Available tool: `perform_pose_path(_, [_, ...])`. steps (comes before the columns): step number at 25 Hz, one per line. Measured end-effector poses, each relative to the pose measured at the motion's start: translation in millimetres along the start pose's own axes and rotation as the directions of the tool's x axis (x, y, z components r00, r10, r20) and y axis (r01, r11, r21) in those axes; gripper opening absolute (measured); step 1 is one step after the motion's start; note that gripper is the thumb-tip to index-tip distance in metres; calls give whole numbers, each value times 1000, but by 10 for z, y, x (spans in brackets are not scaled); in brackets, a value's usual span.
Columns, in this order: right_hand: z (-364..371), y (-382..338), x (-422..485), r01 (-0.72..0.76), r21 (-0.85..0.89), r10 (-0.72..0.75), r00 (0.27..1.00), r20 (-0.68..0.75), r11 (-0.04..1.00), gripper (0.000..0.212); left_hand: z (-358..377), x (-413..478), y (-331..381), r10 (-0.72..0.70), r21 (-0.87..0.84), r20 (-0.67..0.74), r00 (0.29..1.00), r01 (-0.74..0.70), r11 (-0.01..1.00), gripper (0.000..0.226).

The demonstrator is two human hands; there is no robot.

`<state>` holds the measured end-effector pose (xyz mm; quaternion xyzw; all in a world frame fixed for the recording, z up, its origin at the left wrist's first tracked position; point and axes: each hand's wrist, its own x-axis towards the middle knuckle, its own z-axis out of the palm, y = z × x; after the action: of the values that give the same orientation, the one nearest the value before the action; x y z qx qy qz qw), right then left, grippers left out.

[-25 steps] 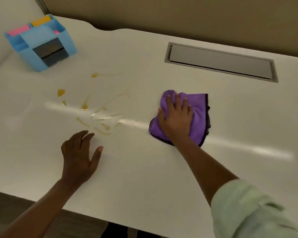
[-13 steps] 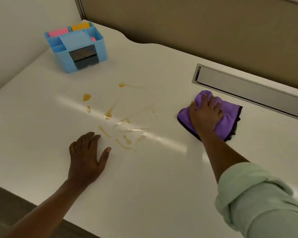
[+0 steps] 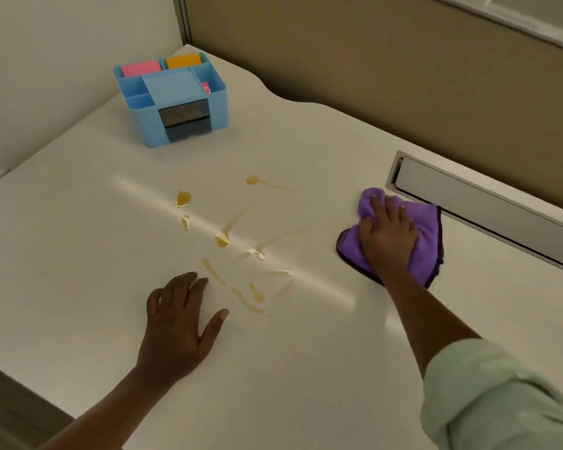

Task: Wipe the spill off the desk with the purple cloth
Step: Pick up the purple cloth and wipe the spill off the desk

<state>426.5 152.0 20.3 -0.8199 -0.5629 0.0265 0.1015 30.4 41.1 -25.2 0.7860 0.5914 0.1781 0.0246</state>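
Right hand (image 3: 387, 237) flat — on purple cloth (image 3: 427, 251)

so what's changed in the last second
The right hand pressing the soft purple cloth seems to have slid it back toward the recessed grey metal tray. The amber liquid spill is untouched, and the left hand stays flat on the white desk.

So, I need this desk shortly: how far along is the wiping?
Barely started. Done: the purple cloth lies on the desk under the right hand. In hand: that hand presses on it, while the left hand rests flat beside the spill. Left: all the wiping; the amber drops and streaks lie apart from the cloth, untouched.
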Motion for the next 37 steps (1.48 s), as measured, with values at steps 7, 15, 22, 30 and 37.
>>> perform_pose_path(7, [326, -933, -641, 404, 29, -404, 910, 95, 915, 69, -33, -15, 9, 5, -16, -12, 1000, -6, 1000, 67])
perform_pose_path(15, [72, -315, 52, 50, 13, -50, 999, 20, 999, 65, 4, 4, -7, 9, -37, -15, 1000, -9, 999, 68])
perform_pose_path(22, [295, -881, -1614, 459, 46, -461, 878, 128, 887, 76, -81, -7, -7, -17, -160, -24, 1000, 13, 987, 62])
perform_pose_path(30, [104, -571, -516, -126, 23, 126, 992, -22, 992, 73, -253, 398, -624, -41, -53, -81, 996, 37, 998, 50])
perform_pose_path(37, [393, -1218, -1670, 543, 79, -548, 824, 143, 836, 76, -129, 743, -899, -68, 32, -93, 993, 71, 997, 47])
